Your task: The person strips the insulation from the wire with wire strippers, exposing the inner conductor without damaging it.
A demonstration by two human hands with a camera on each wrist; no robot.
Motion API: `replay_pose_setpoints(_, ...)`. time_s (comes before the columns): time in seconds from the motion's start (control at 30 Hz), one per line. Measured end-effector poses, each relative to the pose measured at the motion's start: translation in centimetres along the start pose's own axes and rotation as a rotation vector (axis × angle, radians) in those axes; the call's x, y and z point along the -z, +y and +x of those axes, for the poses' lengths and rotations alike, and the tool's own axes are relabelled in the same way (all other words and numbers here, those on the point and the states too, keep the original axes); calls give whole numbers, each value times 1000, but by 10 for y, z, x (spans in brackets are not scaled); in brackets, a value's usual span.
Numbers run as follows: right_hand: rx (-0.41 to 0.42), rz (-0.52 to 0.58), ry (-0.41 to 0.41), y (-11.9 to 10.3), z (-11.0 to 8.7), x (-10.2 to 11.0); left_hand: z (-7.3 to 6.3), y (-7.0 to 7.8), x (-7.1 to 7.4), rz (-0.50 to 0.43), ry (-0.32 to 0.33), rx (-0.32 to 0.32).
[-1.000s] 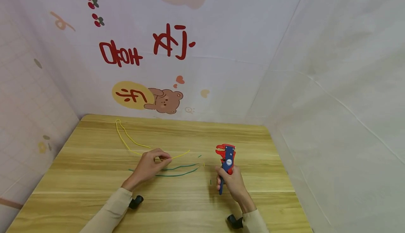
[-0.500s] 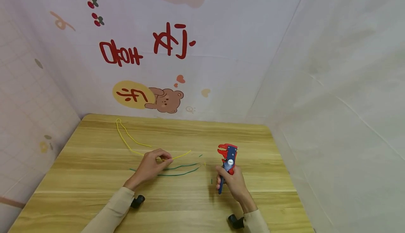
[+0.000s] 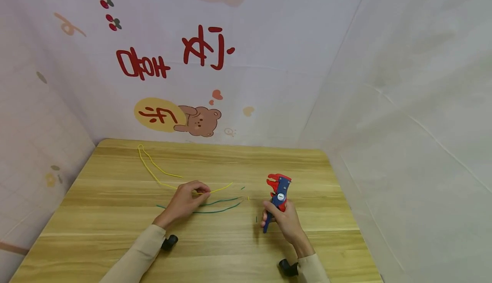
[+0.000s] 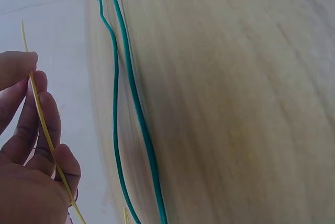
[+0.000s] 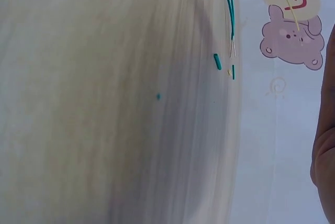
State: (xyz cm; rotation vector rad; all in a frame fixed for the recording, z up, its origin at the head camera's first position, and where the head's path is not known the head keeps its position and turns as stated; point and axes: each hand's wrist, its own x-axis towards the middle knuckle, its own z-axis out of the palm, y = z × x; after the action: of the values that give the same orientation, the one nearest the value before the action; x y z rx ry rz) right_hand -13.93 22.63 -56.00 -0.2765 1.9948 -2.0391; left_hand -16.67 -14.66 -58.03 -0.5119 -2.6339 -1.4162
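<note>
Between thumb and fingertips my left hand pinches a yellow wire, whose free end sticks out to the right. The rest of that wire crosses the palm in the left wrist view. A green wire lies on the table beside the hand, both its ends pointing right, with bare metal tips visible in the right wrist view. My right hand grips the handles of a red and blue wire stripper, its red jaws up and facing left. In the right wrist view only an edge of that hand shows and the tool is out of sight.
Short green offcuts and a small yellow offcut lie between the hands on the wooden table. The yellow wire's looped part reaches the back left. A printed cloth wall stands behind the table.
The wire stripper has tilted a little, its head shifting to the right. My left hand keeps its pinch on the yellow wire, nearly still.
</note>
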Motion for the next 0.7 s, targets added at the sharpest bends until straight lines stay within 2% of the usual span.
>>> replay_pose_setpoints(0.33,-5,-7,-16,1,0,4,6,-1,-4,18,-63,19)
replay_pose_setpoints(0.7,-6,-36,-20,0,1,6,11,-4,-9,37,-93,43)
